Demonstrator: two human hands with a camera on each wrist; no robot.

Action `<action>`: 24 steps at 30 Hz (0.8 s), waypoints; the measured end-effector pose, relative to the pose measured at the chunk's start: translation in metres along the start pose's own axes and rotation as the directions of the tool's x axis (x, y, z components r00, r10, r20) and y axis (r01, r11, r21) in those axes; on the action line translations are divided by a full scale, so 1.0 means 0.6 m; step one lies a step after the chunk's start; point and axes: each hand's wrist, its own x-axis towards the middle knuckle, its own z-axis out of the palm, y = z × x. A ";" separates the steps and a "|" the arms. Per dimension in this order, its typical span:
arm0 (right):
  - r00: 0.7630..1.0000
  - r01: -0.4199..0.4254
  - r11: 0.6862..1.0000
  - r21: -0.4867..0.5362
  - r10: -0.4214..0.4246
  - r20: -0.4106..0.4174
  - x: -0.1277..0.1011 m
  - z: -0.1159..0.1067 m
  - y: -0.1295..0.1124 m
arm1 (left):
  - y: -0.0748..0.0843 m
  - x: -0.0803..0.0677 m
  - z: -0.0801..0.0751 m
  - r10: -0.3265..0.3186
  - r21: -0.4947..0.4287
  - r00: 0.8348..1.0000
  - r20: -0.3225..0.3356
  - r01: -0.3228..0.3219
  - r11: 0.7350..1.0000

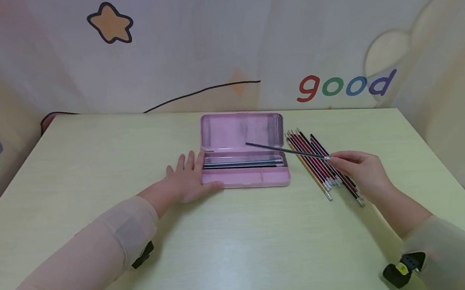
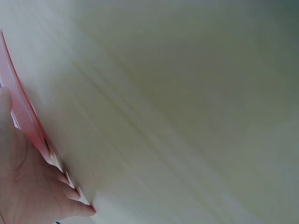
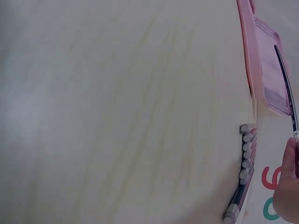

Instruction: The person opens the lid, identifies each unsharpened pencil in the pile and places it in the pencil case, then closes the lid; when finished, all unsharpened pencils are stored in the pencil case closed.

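A pink pencil case (image 1: pixel 237 179) lies with its lid (image 1: pixel 241 129) folded back, and several dark pencils (image 1: pixel 243 164) rest lengthwise inside. My left hand (image 1: pixel 185 182), fingers spread, rests against the case's left end, the thumb over its front corner. In the left wrist view that hand (image 2: pixel 32 182) lies along the pink edge. My right hand (image 1: pixel 362 170) pinches a dark pencil (image 1: pixel 285 149) near its eraser end, its other end reaching left over the case. Under it lies a bunch of red and black pencils (image 1: pixel 315 161), with a yellow pencil (image 1: pixel 317 180) at its left side.
The pale wooden table (image 1: pixel 211 254) runs back to a patterned cloth backdrop (image 1: pixel 202 37) with the word "good" on it. A small black device (image 1: pixel 400 272) is strapped at the right sleeve, and another black piece (image 1: pixel 143 255) shows under the left sleeve.
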 end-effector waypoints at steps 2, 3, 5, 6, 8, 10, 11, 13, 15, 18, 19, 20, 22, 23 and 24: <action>1.000 -0.002 0.993 -0.116 0.002 0.001 0.004 0.014 -0.005 | 0.000 0.001 0.001 0.000 0.002 1.000 0.000 0.000 1.000; 1.000 -0.003 0.988 -0.157 0.005 0.007 0.006 0.021 -0.007 | 0.000 0.002 0.001 0.000 0.001 1.000 0.001 0.000 1.000; 1.000 -0.020 0.972 -0.236 0.024 0.013 0.011 0.034 -0.012 | 0.002 0.000 0.000 -0.001 0.001 1.000 0.001 0.001 1.000; 0.999 -0.024 0.966 -0.256 0.031 0.022 0.014 0.041 -0.014 | 0.002 0.001 0.000 -0.001 0.000 1.000 0.002 0.001 1.000; 0.998 -0.047 0.958 -0.283 0.057 0.031 0.021 0.052 -0.020 | 0.003 0.000 0.000 -0.001 0.003 1.000 0.001 0.001 1.000; 0.997 -0.059 0.948 -0.314 0.073 0.034 0.029 0.063 -0.026 | 0.003 -0.001 -0.001 -0.003 0.004 1.000 -0.002 0.003 1.000; 0.996 -0.059 0.944 -0.325 0.075 0.039 0.032 0.068 -0.028 | 0.003 -0.002 -0.001 -0.003 0.005 1.000 -0.002 0.003 1.000; 0.996 -0.053 0.944 -0.325 0.074 0.053 0.040 0.077 -0.031 | 0.003 -0.002 -0.001 -0.004 0.008 1.000 -0.002 0.004 1.000; 0.995 -0.039 0.946 -0.321 0.065 0.071 0.046 0.086 -0.034 | 0.003 -0.001 -0.001 -0.004 0.011 1.000 -0.002 0.004 1.000; 0.995 -0.016 0.950 -0.310 0.047 0.093 0.054 0.099 -0.038 | 0.001 0.000 0.000 -0.004 0.014 1.000 -0.003 0.005 1.000; 0.995 -0.010 0.951 -0.310 0.042 0.096 0.056 0.103 -0.039 | 0.001 0.001 0.001 -0.004 0.016 1.000 -0.004 0.004 1.000; 0.995 -0.002 0.950 -0.312 0.034 0.098 0.059 0.106 -0.040 | 0.000 0.002 0.001 -0.004 0.018 1.000 -0.006 0.004 1.000; 0.995 0.006 0.947 -0.322 0.025 0.093 0.064 0.112 -0.040 | 0.000 0.002 0.001 -0.004 0.021 1.000 -0.009 0.004 1.000; 0.996 0.009 0.943 -0.332 0.022 0.090 0.067 0.115 -0.040 | 0.000 0.003 0.001 -0.003 0.023 1.000 -0.010 0.003 1.000; 0.996 0.010 0.941 -0.337 0.022 0.091 0.070 0.117 -0.039 | 0.001 0.002 0.001 -0.003 0.023 1.000 -0.010 0.003 1.000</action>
